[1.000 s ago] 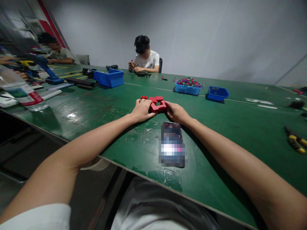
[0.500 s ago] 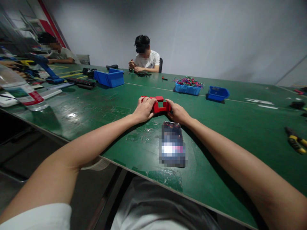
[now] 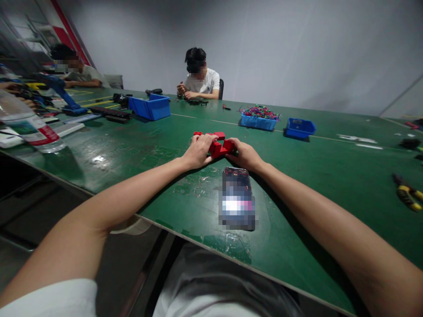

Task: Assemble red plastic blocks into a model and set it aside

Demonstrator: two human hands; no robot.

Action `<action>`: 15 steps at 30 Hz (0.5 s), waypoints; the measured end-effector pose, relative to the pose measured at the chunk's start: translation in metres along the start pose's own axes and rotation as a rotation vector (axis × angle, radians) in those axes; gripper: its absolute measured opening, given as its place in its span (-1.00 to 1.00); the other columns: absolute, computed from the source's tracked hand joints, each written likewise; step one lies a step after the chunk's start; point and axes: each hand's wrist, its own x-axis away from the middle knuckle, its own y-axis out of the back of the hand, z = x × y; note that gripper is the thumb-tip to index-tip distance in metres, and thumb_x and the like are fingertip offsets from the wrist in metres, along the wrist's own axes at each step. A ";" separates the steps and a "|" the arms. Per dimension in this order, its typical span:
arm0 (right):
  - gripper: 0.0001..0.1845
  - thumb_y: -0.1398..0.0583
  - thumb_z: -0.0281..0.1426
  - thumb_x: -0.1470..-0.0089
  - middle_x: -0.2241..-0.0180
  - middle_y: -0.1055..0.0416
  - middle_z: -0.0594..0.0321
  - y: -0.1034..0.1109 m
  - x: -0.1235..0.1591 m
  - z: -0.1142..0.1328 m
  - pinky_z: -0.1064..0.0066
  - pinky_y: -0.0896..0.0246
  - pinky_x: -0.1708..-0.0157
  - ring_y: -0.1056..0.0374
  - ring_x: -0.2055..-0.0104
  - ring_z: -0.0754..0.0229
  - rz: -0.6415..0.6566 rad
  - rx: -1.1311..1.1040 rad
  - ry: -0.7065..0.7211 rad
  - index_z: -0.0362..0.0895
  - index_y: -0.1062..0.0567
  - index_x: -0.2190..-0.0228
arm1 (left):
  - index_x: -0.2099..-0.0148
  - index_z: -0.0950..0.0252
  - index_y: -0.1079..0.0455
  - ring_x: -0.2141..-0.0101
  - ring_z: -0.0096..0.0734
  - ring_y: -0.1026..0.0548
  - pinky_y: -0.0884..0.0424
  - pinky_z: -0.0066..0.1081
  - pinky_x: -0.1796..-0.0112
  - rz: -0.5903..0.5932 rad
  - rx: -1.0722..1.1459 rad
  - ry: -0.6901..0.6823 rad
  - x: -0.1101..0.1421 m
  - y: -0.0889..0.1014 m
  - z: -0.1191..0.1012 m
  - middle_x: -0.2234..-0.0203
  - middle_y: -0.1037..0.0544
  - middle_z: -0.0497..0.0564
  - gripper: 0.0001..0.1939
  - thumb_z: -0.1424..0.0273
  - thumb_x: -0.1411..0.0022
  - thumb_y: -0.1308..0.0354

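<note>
Apparently for steady control, the left hand [image 3: 200, 151] and the right hand [image 3: 245, 155] grip opposite sides of a red piece [image 3: 222, 152] at the desk [image 3: 313, 163]. The phone [image 3: 236, 198] lies apart from it, perhaps to leave room.

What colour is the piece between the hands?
Red. The piece shows best in the head view.

red pieces [image 3: 216, 150], green table [image 3: 297, 171], blue bins [image 3: 159, 109]

The red piece [image 3: 217, 149] looks smooth plastic, the tabletop [image 3: 317, 163] glossy.
</note>
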 end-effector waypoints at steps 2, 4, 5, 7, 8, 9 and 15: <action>-0.45 -0.24 -0.32 -0.08 0.03 -0.49 0.00 0.000 0.001 0.001 0.24 -0.33 0.14 -0.45 0.13 0.03 -0.023 -0.021 0.030 -0.14 -0.29 -0.10 | -0.27 0.36 -0.10 -0.10 0.00 -0.35 -0.10 -0.16 -0.08 0.004 0.053 0.000 0.000 0.000 0.000 -0.15 -0.39 0.27 -0.33 0.15 -0.21 -0.14; -0.44 -0.23 -0.35 -0.06 -0.02 -0.46 0.00 0.001 0.001 0.002 0.24 -0.33 0.11 -0.45 0.08 0.02 -0.046 -0.020 0.063 -0.12 -0.30 -0.11 | -0.27 0.33 -0.09 -0.06 -0.03 -0.41 -0.11 -0.16 -0.09 -0.001 0.114 -0.003 0.000 0.000 0.000 -0.15 -0.41 0.25 -0.28 0.10 -0.18 -0.18; -0.43 -0.22 -0.36 -0.06 -0.03 -0.45 -0.01 0.001 0.002 0.003 0.23 -0.34 0.11 -0.45 0.07 0.01 -0.056 -0.010 0.072 -0.12 -0.29 -0.12 | -0.27 0.32 -0.09 -0.04 -0.05 -0.43 -0.11 -0.15 -0.09 -0.011 0.143 -0.005 0.001 0.000 0.000 -0.14 -0.42 0.24 -0.27 0.09 -0.17 -0.19; -0.40 -0.21 -0.34 -0.07 -0.01 -0.45 -0.03 0.002 0.002 0.004 0.22 -0.35 0.14 -0.45 0.09 -0.01 -0.082 0.020 0.074 -0.14 -0.28 -0.14 | -0.25 0.30 -0.11 -0.02 -0.08 -0.45 -0.12 -0.13 -0.12 -0.045 0.197 -0.005 0.001 0.001 -0.001 -0.14 -0.42 0.22 -0.28 0.11 -0.15 -0.22; -0.39 -0.20 -0.34 -0.07 0.01 -0.46 -0.04 0.003 0.002 0.005 0.22 -0.36 0.16 -0.45 0.12 -0.01 -0.097 0.035 0.072 -0.14 -0.27 -0.16 | -0.24 0.29 -0.12 -0.03 -0.08 -0.45 -0.14 -0.13 -0.13 -0.063 0.235 0.000 0.002 0.001 -0.002 -0.14 -0.42 0.22 -0.28 0.12 -0.14 -0.24; -0.38 -0.20 -0.34 -0.08 0.03 -0.46 -0.04 0.003 0.002 0.006 0.21 -0.36 0.17 -0.46 0.14 0.00 -0.114 0.047 0.072 -0.15 -0.26 -0.17 | -0.25 0.28 -0.11 -0.05 -0.08 -0.44 -0.17 -0.13 -0.13 -0.076 0.289 0.010 0.002 0.002 -0.004 -0.15 -0.41 0.22 -0.26 0.12 -0.12 -0.26; -0.41 -0.13 -0.33 -0.16 0.02 -0.45 -0.03 0.008 0.003 0.013 0.22 -0.38 0.15 -0.45 0.19 0.05 -0.195 0.074 0.098 -0.13 -0.24 -0.21 | -0.34 0.28 0.04 -0.06 -0.14 -0.46 -0.38 -0.21 -0.05 -0.073 0.796 0.140 0.002 0.003 -0.009 -0.18 -0.35 0.27 -0.04 0.09 -0.03 -0.34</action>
